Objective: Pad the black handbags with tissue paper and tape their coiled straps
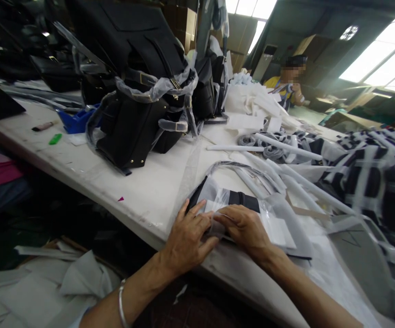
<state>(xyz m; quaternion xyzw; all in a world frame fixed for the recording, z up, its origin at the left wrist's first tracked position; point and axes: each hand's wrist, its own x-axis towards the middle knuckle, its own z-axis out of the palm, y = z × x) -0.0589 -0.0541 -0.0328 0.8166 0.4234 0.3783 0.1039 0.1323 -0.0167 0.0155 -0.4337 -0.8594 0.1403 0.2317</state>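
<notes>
Pinching plastic wrap (220,199), left hand (187,239) meets right hand (244,228).

No legible text or labels

daylight from windows (385,59) | dim left | blurred, warped edges

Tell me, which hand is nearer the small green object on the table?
Left. The left hand lies well right of the small green object; the right hand sits even farther right.
</notes>
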